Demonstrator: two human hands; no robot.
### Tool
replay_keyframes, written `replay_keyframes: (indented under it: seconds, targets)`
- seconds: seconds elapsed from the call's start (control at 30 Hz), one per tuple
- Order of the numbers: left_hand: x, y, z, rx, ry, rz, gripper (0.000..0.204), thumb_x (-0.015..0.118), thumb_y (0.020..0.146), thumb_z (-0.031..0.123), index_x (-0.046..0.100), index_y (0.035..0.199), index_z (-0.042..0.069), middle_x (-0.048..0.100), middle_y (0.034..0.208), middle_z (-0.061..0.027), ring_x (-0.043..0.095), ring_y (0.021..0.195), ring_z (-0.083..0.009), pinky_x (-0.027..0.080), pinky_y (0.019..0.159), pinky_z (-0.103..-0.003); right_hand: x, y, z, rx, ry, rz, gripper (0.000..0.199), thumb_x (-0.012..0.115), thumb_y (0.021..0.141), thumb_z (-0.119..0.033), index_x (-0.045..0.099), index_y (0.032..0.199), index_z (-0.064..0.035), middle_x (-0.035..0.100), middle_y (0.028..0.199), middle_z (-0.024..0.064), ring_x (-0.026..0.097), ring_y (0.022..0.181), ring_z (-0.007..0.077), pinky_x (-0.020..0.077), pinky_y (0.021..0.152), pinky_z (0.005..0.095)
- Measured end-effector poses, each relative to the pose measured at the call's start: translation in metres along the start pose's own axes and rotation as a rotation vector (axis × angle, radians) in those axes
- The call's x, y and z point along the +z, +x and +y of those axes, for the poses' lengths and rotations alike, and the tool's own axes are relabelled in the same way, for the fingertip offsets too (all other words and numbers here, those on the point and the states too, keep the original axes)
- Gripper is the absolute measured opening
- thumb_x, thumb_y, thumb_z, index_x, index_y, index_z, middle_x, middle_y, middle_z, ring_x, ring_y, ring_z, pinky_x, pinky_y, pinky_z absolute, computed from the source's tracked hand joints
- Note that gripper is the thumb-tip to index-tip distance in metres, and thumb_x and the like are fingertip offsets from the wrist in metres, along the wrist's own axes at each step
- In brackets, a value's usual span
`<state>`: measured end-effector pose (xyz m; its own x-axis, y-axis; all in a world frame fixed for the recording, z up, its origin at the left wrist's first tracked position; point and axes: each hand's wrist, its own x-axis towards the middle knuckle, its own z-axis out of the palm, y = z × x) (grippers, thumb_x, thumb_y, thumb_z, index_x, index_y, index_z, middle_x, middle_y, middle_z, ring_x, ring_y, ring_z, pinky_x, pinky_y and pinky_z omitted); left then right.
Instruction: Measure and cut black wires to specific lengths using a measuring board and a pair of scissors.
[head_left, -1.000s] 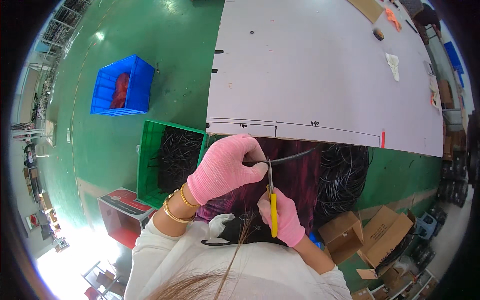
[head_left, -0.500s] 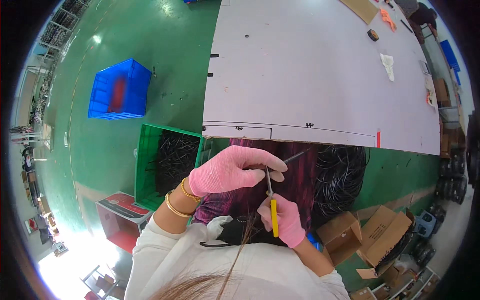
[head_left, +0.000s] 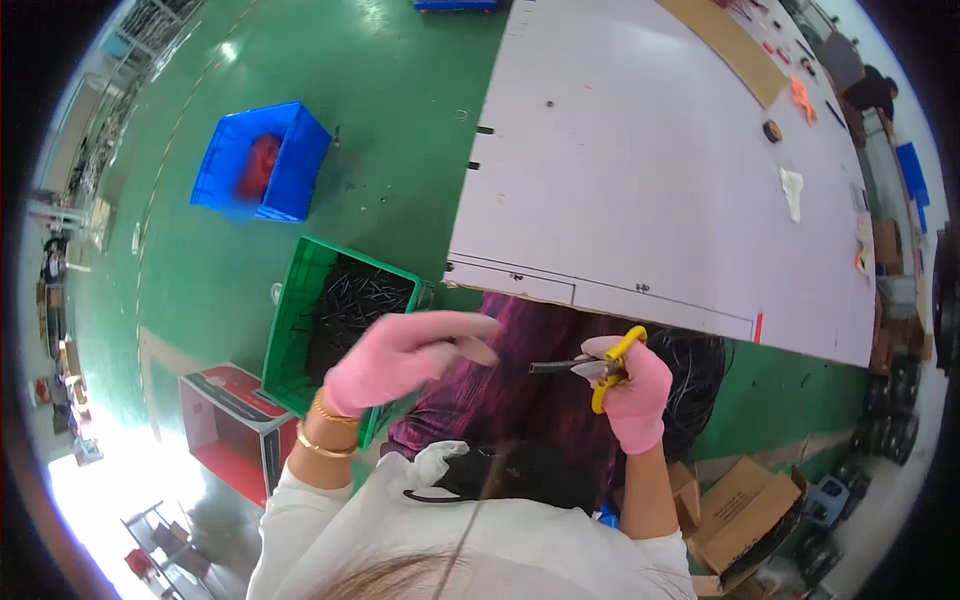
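Note:
My right hand (head_left: 638, 392), in a pink glove with pale fingertips, is closed around yellow-handled scissors (head_left: 626, 345). A short length of black tubing (head_left: 550, 367) sticks out leftward from the same fingers, its cut end facing my left hand. Most of the scissor blades are hidden by the glove. Also in a pink glove, my left hand (head_left: 400, 360) is apart from the tubing, at the right side of the green crate (head_left: 290, 335). Its fingers are stretched out with a gap above the thumb, and nothing shows between them. Many cut black tubing pieces (head_left: 362, 298) lie inside that crate.
Ahead stands a white-topped table (head_left: 620, 180) with drawn lines along its near edge. Coiled black tubing (head_left: 700, 385) lies right of my lap. On the floor are a blue crate (head_left: 310, 170), a red-and-grey box (head_left: 225, 425) and an open cardboard box (head_left: 745, 510).
My hands have drawn apart: the left went left toward the green crate, the right moved right and up with the scissors, now turned, and the tubing. The view has shifted.

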<state>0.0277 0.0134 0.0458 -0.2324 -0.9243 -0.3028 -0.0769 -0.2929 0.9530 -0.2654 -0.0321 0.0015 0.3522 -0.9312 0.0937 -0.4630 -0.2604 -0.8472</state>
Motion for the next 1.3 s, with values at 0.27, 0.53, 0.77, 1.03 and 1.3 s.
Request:
replay_keyframes:
  seconds: [0.27,0.53,0.77,1.03,1.3]
  targets:
    - [-0.003,-0.014,-0.028,0.204,0.564,0.418,0.041,0.071,0.077,0.001,0.068,0.118,0.002,0.07,0.11,-0.0127,0.067,0.1,-0.0226,0.054,0.087,-0.033,0.027,0.013,-0.033,0.004,-0.037,-0.044,0.035,0.076,0.063,0.006,0.071,0.095,-0.0073,0.068,0.081,0.0103,0.066,0.07,0.0264,0.0523,0.063,0.0311]
    - [0.053,0.024,-0.028,0.196,-0.467,0.211,0.019,0.064,0.085,-0.006,0.071,0.102,0.0,0.07,0.106,-0.0101,0.068,0.089,-0.0156,0.056,0.082,-0.028,0.023,0.027,-0.044,-0.249,-0.268,0.004,0.031,0.08,0.062,0.0,0.069,0.091,-0.0071,0.071,0.091,0.0076,0.065,0.077,0.0285,0.0526,0.069,0.0367]
    - [0.041,0.029,-0.022,-0.011,-0.782,0.214,0.019,0.056,0.093,0.007,0.069,0.098,-0.004,0.069,0.091,-0.0083,0.066,0.078,-0.013,0.055,0.077,-0.028,0.014,0.023,-0.024,-0.338,0.041,-0.086,0.029,0.077,0.07,0.006,0.063,0.095,0.0006,0.068,0.096,0.0141,0.062,0.08,0.0217,0.0488,0.07,0.0301]
    - [0.03,0.035,-0.032,-0.151,-0.807,0.217,0.022,0.064,0.094,0.016,0.07,0.102,-0.003,0.07,0.09,-0.0082,0.065,0.076,-0.0134,0.054,0.078,-0.028,0.012,0.046,-0.035,-0.019,0.175,-0.001,0.025,0.07,0.072,0.018,0.064,0.09,0.0004,0.067,0.091,0.0045,0.055,0.069,0.0113,0.0442,0.067,0.0242]
    - [0.051,0.058,-0.054,0.704,0.699,0.609,0.034,0.072,0.073,0.013,0.07,0.106,0.021,0.06,0.103,0.0048,0.057,0.1,-0.0152,0.049,0.086,-0.033,0.007,0.069,-0.035,0.226,-0.01,-0.196,0.019,0.067,0.076,0.014,0.063,0.09,0.0002,0.061,0.086,0.0023,0.053,0.075,0.0094,0.0436,0.067,0.0242]
